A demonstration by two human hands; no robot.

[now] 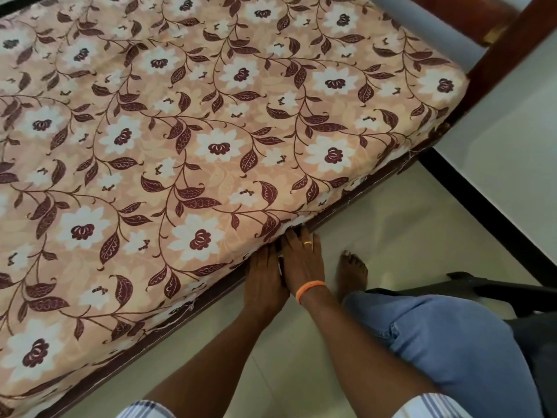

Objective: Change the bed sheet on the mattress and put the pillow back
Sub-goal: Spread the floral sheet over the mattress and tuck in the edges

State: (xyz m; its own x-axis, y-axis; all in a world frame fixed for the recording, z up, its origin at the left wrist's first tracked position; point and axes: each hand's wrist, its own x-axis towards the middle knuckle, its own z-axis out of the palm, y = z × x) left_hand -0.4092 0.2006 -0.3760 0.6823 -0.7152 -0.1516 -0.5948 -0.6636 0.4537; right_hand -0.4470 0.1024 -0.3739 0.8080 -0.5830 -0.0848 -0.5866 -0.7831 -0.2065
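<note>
One floral bed sheet [193, 140] covers the mattress, filling the upper left and centre of the frame; its long axis runs from the lower left toward the upper right, where a corner sits against the dark wooden bed frame [497, 52]; its near edge slants from the lower left up to the right, along the frame's side rail. Two hands meet at that edge, lower centre; the left hand [263, 282] and the right hand [303, 260] lie side by side, touching, fingers reaching forward with their tips hidden under the sheet's edge, so I cannot tell whether they pinch cloth or merely press it in. The right hand wears one ring [308, 243] and one orange wristband [310, 289]; one bare foot [352, 273] stands on the tiled floor [401, 230] just right of the hands.
</note>
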